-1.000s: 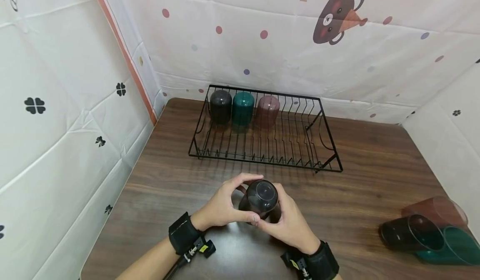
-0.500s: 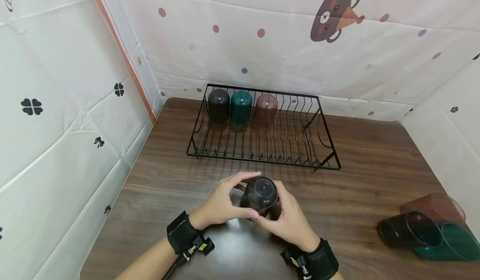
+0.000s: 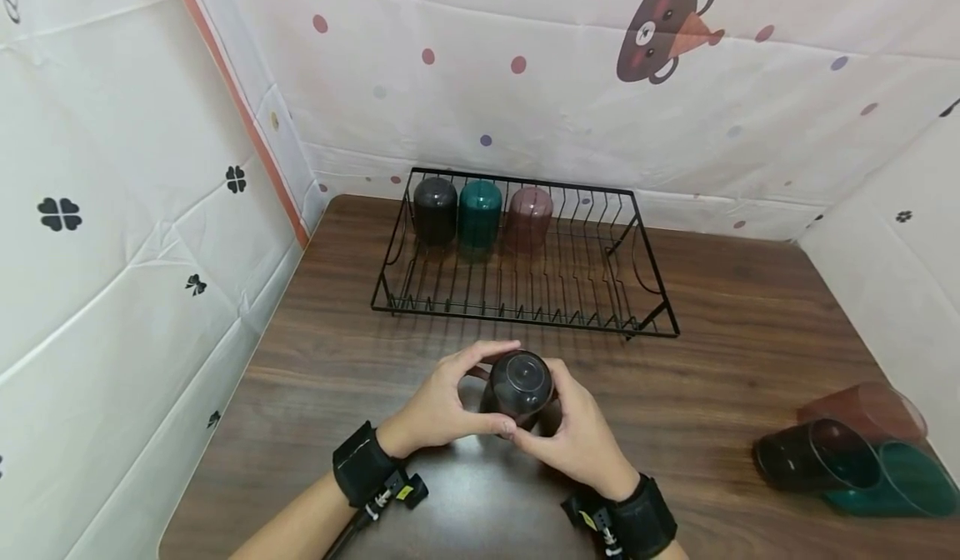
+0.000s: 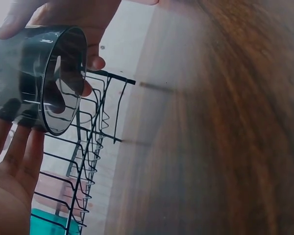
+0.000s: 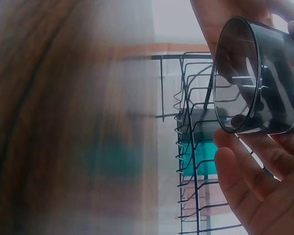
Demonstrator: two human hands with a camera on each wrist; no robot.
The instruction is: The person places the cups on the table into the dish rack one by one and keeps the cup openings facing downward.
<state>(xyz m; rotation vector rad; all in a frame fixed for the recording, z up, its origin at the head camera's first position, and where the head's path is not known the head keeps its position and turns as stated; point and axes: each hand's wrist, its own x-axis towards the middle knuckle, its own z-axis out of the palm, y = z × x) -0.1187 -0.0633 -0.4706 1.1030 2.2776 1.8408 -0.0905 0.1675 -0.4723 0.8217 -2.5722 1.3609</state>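
The left hand (image 3: 435, 402) and the right hand (image 3: 577, 435) both grasp one dark smoky cup (image 3: 519, 385) (held upside down) above the wooden table (image 3: 735, 360), in front of the black wire rack (image 3: 525, 293). Three cups lie far right (image 3: 847, 456).

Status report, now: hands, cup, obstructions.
Left hand and right hand both grip dark cup, upside down above table. Nothing between it and rack.
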